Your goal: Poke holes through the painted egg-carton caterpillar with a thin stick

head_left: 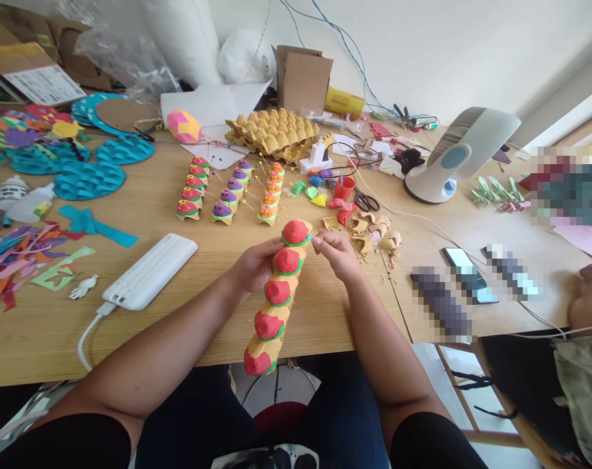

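My left hand (254, 268) grips a strip cut from an egg carton (286, 306) near its far end, holding it over the table's front edge. Red clay caps its row of cups, with green bands along the cup edges. At the strip's far end, my right hand (338, 254) is closed in a pinch. A small light-blue piece (310, 238) shows at its fingertips against the top cup; whether it is a tool tip or clay I cannot tell. Beyond stand three decorated strips: a red one (193, 189), a purple one (232, 192) and an orange one (271, 193), with antenna-like pins.
A white power bank (150, 272) lies left, beside paper scraps (5, 254). Clay lumps (319, 199), a red cup (344, 187), scissors (366, 200) and carton offcuts (368, 233) lie ahead. A fan (454, 156), phones and another person's arm (589, 296) are right.
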{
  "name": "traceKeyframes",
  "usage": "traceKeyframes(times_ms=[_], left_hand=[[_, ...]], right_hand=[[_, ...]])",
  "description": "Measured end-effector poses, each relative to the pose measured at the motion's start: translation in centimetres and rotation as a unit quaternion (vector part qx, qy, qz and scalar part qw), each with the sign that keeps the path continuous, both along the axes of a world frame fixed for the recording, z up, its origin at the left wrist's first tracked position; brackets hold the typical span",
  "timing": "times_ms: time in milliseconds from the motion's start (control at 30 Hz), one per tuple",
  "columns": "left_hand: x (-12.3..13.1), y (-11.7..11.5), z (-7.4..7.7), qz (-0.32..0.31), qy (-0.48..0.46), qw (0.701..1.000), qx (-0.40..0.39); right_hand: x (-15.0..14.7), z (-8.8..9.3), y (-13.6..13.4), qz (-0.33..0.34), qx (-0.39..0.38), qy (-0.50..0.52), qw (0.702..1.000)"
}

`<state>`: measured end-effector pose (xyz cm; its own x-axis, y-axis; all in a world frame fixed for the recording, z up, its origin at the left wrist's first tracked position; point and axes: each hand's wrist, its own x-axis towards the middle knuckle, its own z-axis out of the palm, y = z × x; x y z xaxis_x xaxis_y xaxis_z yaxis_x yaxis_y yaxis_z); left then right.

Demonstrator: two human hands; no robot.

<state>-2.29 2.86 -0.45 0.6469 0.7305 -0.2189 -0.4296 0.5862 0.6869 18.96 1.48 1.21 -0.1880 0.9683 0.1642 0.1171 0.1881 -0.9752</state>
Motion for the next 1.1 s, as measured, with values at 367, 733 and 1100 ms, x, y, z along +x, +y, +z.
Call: traceKeyframes(times_ms=[367,733,1100], left_hand=[[0.06,-0.02,0.37,-0.009,-0.009,1.0,-0.021],[0.0,-0.12,0.15,-0.003,-0.006,1.0,-0.009],[0.09,-0.06,0.04,0.016,0.024,1.0,0.004]], right_hand=[[-0.02,-0.18,0.0,-0.024,-0.019,0.031,0.999],[-0.17,0.22,-0.02,-0.032,-0.025,0.002,0.999],[0.06,-0.2,0.21,-0.037,-0.022,0.043,0.998]])
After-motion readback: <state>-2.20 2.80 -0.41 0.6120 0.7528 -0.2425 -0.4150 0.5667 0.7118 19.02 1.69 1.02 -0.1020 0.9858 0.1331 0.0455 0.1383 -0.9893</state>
